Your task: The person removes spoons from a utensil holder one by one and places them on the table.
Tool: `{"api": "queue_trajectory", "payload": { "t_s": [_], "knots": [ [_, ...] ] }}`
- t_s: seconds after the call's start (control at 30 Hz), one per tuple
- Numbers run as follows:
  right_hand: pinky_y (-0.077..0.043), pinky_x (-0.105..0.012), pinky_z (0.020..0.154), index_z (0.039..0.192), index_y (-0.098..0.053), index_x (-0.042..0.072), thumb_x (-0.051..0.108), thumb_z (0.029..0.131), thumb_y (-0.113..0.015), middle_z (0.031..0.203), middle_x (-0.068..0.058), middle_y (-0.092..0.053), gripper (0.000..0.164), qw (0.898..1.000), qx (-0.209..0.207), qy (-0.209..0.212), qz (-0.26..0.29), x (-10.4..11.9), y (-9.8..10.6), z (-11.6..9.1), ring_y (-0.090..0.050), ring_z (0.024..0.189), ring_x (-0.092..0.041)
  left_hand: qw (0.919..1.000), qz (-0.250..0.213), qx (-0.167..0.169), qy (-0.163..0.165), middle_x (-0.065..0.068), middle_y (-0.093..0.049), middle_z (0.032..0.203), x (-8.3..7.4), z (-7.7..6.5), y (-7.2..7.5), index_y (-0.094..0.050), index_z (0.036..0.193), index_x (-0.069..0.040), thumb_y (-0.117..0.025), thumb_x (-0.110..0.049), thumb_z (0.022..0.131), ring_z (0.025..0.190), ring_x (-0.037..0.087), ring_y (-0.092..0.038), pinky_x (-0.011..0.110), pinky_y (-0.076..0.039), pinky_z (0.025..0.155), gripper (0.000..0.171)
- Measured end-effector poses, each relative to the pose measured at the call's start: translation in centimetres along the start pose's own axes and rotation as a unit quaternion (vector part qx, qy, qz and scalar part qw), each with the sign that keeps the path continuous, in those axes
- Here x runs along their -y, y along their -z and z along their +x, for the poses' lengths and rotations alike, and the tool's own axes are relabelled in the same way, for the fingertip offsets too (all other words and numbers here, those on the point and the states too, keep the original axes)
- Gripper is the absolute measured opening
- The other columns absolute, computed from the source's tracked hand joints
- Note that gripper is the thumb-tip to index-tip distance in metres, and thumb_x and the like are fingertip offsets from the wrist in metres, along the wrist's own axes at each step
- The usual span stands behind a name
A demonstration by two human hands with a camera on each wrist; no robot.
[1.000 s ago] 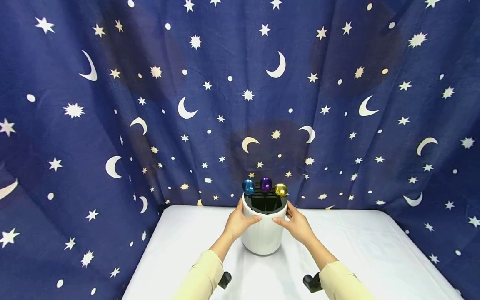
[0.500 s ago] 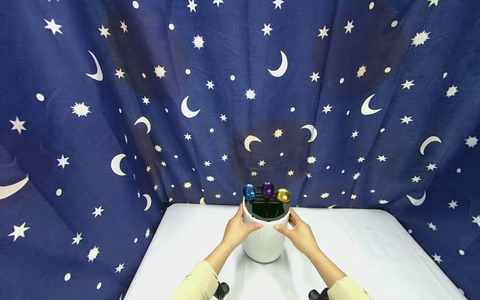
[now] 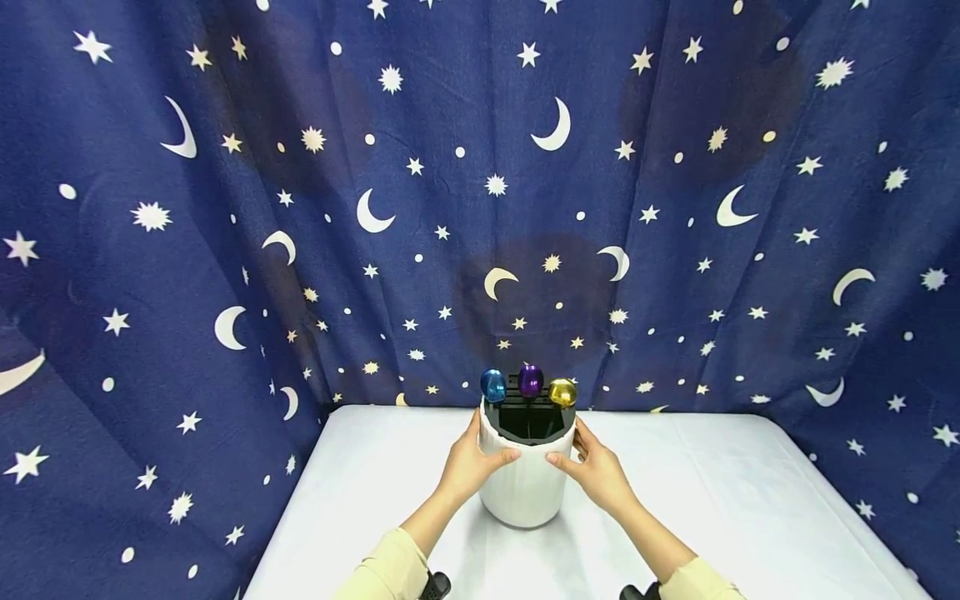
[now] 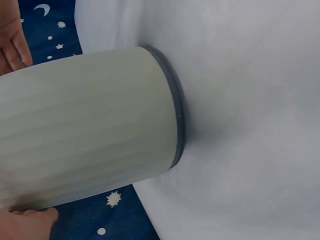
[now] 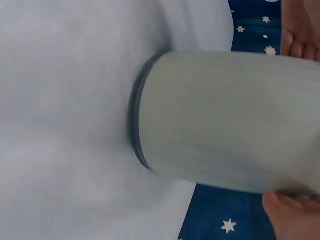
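A white cylindrical holder [image 3: 525, 487] with a black inner part [image 3: 528, 425] stands upright between my hands. Three shiny round tops, blue [image 3: 493, 385], purple [image 3: 531, 380] and gold [image 3: 562, 392], show at its far rim. My left hand [image 3: 467, 467] grips the holder's left side near the top, thumb across the front. On the opposite side my right hand [image 3: 598, 471] grips it the same way. Both wrist views show the smooth white wall [image 4: 90, 115] and a dark band [image 4: 176, 110] around the base. Whether the base touches the cloth I cannot tell.
A white cloth-covered table [image 3: 712, 500] lies under the holder. Behind and beside it hangs a dark blue curtain [image 3: 420, 308] with moons and stars. Black devices [image 3: 435, 585] are on both wrists.
The holder and both hands have come nearer to me and lower in the head view, mostly in the first half second. The grip of both hands looks the same.
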State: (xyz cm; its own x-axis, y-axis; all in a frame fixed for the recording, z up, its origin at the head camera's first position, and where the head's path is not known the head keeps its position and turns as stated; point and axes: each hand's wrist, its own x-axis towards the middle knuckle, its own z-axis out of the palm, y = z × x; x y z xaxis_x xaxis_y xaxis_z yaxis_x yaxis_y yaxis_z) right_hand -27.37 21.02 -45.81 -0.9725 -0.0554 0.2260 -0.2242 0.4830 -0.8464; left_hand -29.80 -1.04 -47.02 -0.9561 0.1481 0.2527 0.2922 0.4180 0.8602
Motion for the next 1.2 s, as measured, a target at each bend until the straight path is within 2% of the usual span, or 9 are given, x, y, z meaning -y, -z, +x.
{"api": "queue_trajectory", "payload": {
  "t_s": [0.17, 0.3, 0.43, 0.53, 0.6, 0.8, 0.97, 1.2],
  "knots": [
    [-0.039, -0.045, 0.094, 0.142, -0.022, -0.009, 0.019, 0.086, -0.067, 0.134, -0.034, -0.037, 0.077, 0.996, 0.070, -0.003, 0.059, 0.3, 1.8, 0.2, -0.038, 0.122, -0.043, 0.9998, -0.018, -0.006, -0.004, 0.022, -0.037, 0.140, 0.4, 0.2, -0.2, -0.024, 0.144, 0.001, -0.076, -0.047, 0.071, 0.126, 0.034, -0.037, 0.048, -0.032, 0.101, 0.102],
    [-0.040, -0.045, 0.094, 0.139, -0.022, -0.014, 0.019, 0.091, -0.061, 0.131, -0.035, -0.039, 0.070, 0.993, 0.107, -0.002, 0.049, 1.1, 3.9, 0.9, -0.043, 0.119, -0.042, 0.9996, -0.026, -0.007, -0.004, 0.022, -0.037, 0.140, 0.6, 0.2, -0.3, -0.022, 0.144, 0.001, -0.076, -0.047, 0.070, 0.125, 0.034, -0.038, 0.048, -0.033, 0.100, 0.103],
    [-0.038, -0.048, 0.095, 0.138, -0.030, -0.011, 0.025, 0.093, -0.056, 0.128, -0.030, -0.046, 0.062, 0.997, 0.074, 0.010, 0.026, 2.3, 5.8, 2.7, -0.047, 0.116, -0.039, 0.9996, -0.026, -0.007, -0.010, 0.022, -0.033, 0.142, 0.9, 0.1, -0.3, -0.020, 0.145, 0.002, -0.076, -0.047, 0.071, 0.125, 0.035, -0.038, 0.047, -0.034, 0.100, 0.104],
    [-0.039, -0.047, 0.095, 0.136, -0.037, -0.008, 0.026, 0.094, -0.055, 0.126, -0.027, -0.050, 0.057, 0.999, 0.038, 0.005, 0.030, 3.3, 6.6, 4.1, -0.049, 0.114, -0.037, 0.9996, -0.025, -0.007, -0.013, 0.021, -0.032, 0.143, 1.0, 0.2, -0.3, -0.019, 0.145, 0.002, -0.075, -0.047, 0.072, 0.125, 0.035, -0.038, 0.046, -0.034, 0.100, 0.104],
    [-0.041, -0.044, 0.094, 0.135, -0.038, -0.009, 0.024, 0.095, -0.053, 0.125, -0.028, -0.050, 0.054, 0.999, 0.031, -0.002, 0.042, 3.8, 6.8, 4.7, -0.051, 0.112, -0.037, 0.9996, -0.023, -0.006, -0.014, 0.022, -0.032, 0.143, 1.1, 0.2, -0.4, -0.019, 0.145, 0.002, -0.075, -0.047, 0.072, 0.124, 0.035, -0.039, 0.046, -0.034, 0.099, 0.104],
    [-0.044, -0.040, 0.091, 0.130, -0.040, -0.015, 0.009, 0.096, -0.050, 0.121, -0.031, -0.051, 0.043, 0.997, 0.026, -0.022, 0.066, 4.1, 5.8, 5.5, -0.056, 0.104, -0.037, 0.9995, -0.030, 0.005, -0.004, 0.021, -0.032, 0.143, 0.9, 0.2, -0.6, -0.020, 0.145, 0.000, -0.075, -0.046, 0.072, 0.123, 0.035, -0.041, 0.046, -0.036, 0.099, 0.103],
    [-0.046, -0.041, 0.088, 0.125, -0.046, -0.016, 0.005, 0.095, -0.049, 0.117, -0.029, -0.055, 0.037, 0.998, 0.019, -0.039, 0.053, 4.0, 4.9, 5.9, -0.059, 0.099, -0.036, 0.9995, -0.029, 0.015, 0.000, 0.021, -0.033, 0.142, 0.5, 0.3, -0.5, -0.019, 0.146, 0.000, -0.075, -0.047, 0.072, 0.123, 0.035, -0.041, 0.045, -0.036, 0.099, 0.104],
    [-0.052, -0.033, 0.077, 0.117, -0.052, -0.018, 0.001, 0.094, -0.050, 0.105, -0.028, -0.061, 0.030, 0.998, 0.025, -0.036, 0.048, 4.2, 4.5, 6.8, -0.064, 0.087, -0.026, 0.9997, -0.022, 0.012, 0.008, 0.022, -0.036, 0.140, 0.3, 0.3, 0.2, -0.021, 0.146, -0.002, -0.075, -0.046, 0.072, 0.121, 0.036, -0.043, 0.046, -0.036, 0.098, 0.102]
  ]
}}
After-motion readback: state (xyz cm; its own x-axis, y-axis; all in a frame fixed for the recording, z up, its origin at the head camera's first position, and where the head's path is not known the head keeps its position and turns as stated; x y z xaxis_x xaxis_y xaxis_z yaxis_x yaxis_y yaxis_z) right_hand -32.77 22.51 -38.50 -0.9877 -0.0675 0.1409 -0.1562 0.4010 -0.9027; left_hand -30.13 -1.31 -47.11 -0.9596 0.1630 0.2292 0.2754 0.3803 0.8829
